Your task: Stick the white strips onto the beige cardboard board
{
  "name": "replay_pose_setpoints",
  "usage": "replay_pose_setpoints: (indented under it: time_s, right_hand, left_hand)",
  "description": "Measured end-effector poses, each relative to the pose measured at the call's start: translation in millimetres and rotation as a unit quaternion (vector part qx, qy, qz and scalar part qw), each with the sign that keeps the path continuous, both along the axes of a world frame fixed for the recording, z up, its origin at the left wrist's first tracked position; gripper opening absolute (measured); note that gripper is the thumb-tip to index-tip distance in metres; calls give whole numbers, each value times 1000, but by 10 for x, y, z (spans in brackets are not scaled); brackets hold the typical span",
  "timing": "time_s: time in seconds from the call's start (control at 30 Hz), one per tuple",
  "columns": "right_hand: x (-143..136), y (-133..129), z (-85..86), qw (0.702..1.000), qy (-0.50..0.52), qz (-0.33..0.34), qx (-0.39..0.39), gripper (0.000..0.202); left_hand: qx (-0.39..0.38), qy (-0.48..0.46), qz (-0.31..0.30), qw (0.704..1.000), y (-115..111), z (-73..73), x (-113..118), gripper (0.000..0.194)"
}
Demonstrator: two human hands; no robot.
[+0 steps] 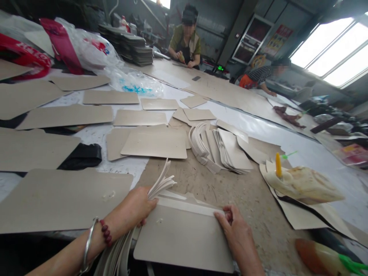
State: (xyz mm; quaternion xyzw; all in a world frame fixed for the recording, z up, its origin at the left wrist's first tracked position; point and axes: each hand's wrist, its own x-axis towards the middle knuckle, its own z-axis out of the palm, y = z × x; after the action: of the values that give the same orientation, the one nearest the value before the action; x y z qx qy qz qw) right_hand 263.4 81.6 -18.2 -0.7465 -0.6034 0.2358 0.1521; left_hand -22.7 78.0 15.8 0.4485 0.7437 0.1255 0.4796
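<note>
My left hand (138, 207) is closed round a bundle of thin beige strips (161, 182); their long ends hang below the wrist. In front of me lies a flat beige panel (184, 235) with rounded corners, its near edge at the table's edge. A paler strip (188, 207) runs along the panel's far edge. My right hand (237, 230) pinches the right end of that strip together with the panel's corner, thumb on top. The left fingertips are close to the strip's other end. What lies under the left palm is hidden.
Beige panels (155, 142) cover the left and middle. Beyond my hands sit coiled strips (198, 142) and stacked pieces (232, 149). A cloudy bag with a yellow nozzle (278, 165) and an orange-brown bag (313, 251) lie right. Two people work farther back, one (186, 42) facing me.
</note>
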Motion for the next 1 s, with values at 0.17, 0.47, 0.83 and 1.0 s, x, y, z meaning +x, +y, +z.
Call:
replay_pose_setpoints:
  time_s: [0.17,0.47,0.83,1.0]
  right_hand:
    - [-7,-28,-17,1000,-3,8,14,35]
    - [12,-3,-20,1000,-3,4,12,35]
    - [-1,-26,-18,1000,-8,8,24,33]
    - [0,-21,-7,1000,-14,7,19,37]
  left_hand:
    - [21,6,6,1000,-15,4,-28,11]
    - [61,-24,51,997,-139,46,-137,19]
    - [125,177,-181,959,-582,-100,63,67]
    - [117,203,-217,948,-613,-161,105,67]
